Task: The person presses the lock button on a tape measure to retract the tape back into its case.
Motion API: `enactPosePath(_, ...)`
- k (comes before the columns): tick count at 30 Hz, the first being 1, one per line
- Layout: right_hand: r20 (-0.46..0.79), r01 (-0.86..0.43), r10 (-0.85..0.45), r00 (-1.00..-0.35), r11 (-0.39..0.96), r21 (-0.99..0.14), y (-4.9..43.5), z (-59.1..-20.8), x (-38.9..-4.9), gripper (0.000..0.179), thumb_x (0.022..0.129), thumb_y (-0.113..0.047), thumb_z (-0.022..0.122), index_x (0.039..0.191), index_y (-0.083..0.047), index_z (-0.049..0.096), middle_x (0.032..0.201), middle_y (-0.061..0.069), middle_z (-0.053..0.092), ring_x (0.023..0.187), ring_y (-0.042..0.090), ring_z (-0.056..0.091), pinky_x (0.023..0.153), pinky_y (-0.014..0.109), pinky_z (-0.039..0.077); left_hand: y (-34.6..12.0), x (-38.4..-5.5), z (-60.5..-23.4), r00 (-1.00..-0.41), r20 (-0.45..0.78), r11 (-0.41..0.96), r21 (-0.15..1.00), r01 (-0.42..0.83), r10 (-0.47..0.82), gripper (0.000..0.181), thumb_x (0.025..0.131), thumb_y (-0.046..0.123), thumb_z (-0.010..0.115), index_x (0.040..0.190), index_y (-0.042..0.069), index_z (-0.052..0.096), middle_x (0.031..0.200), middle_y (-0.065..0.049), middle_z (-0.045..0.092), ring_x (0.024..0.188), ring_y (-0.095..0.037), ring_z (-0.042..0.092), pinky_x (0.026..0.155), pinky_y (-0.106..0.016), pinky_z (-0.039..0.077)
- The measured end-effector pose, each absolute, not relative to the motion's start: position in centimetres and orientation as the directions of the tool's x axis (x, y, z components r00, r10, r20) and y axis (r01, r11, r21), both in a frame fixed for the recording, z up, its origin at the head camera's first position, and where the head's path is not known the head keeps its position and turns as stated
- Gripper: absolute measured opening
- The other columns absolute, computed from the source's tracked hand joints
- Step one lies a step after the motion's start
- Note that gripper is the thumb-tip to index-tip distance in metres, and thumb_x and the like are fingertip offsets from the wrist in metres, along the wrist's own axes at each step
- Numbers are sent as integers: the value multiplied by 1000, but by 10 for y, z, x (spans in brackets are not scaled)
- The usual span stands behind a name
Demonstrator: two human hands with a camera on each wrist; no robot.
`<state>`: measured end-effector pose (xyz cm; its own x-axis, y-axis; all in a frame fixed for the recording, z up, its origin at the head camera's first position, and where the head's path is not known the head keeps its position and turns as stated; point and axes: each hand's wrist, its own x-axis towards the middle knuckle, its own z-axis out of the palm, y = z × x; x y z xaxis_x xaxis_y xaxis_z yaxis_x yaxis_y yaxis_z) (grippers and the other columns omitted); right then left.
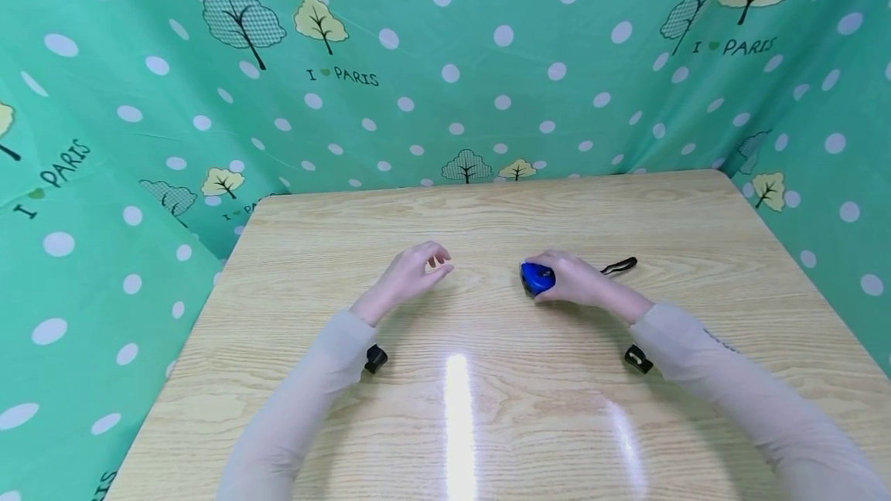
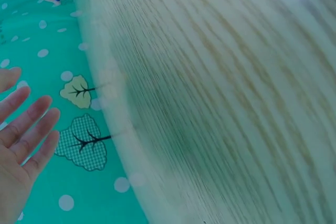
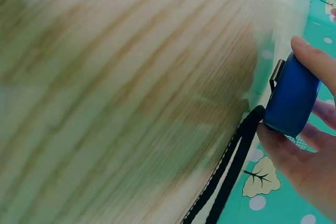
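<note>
A blue tape measure (image 1: 537, 278) with a black wrist strap (image 1: 619, 265) is gripped by my right hand (image 1: 572, 278), right of the table's middle. In the right wrist view, thumb and fingers close around the blue case (image 3: 294, 98), a metal clip shows on its side, and the strap trails down from it. My left hand (image 1: 412, 273) is held over the table to the left, fingers loosely bent and nothing in them. The left wrist view shows the left palm (image 2: 18, 156) with fingers spread loosely, and the tape measure at the top left corner.
The wood-grain table (image 1: 334, 238) has a glossy surface with a bright light reflection in front. A green curtain (image 1: 445, 37) with white dots and printed trees hangs behind the table and along both sides. Black wrist-camera parts (image 1: 376, 359) show beside both sleeves.
</note>
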<state>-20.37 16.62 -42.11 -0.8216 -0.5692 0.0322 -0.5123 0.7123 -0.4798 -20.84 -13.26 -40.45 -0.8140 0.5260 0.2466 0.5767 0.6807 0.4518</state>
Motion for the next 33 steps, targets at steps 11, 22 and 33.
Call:
enactPosePath(11,13,-509,-569,-823,726,-461,164,-421,-201,67,67,-27,77,122,0,50,114,21,52,103,36,51,83,47,45,-139,-205,-406,-834,222,704,453,547,505,20,86,22,58,96,4,61,92,-3,61,79,-16,56,66,-25,47)
enactPosePath(22,24,-524,-573,-819,730,-439,167,-425,-199,67,67,-29,77,122,0,51,111,20,53,100,35,51,81,46,46,-144,-201,-406,-838,225,709,450,542,498,19,85,21,59,95,5,61,91,-4,61,79,-18,57,66,-25,47)
enactPosePath(33,-17,-480,-553,-833,738,-474,171,-420,-198,68,72,-34,72,124,2,47,119,23,50,108,37,48,87,48,42,-152,-201,-407,-843,225,709,461,534,488,22,85,21,59,96,1,62,93,-8,62,79,-18,57,66,-28,48)
